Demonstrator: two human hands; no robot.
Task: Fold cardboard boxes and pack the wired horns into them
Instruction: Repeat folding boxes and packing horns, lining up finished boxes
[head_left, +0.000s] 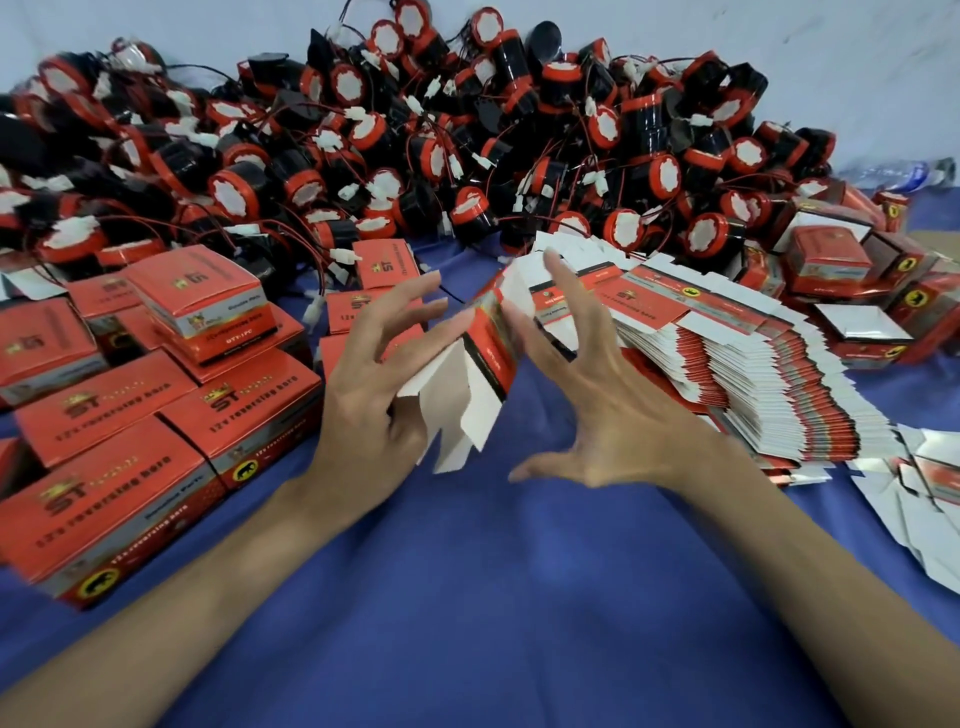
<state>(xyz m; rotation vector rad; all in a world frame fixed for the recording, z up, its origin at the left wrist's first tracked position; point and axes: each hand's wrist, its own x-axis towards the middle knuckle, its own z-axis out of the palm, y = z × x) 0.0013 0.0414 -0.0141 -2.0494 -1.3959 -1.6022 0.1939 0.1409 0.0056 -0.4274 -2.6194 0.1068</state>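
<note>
At frame centre our left hand (374, 379) grips a half-folded cardboard box (491, 358) by its white flaps. Our right hand (592, 400), fingers spread, touches its red side. Wired horns (467, 135) lie heaped across the top.

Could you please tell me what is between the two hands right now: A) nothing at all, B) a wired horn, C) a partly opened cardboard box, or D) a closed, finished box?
C: the left hand holds a cardboard box and the right hand touches it with its fingertips, the box's white flaps hanging open below.
</note>
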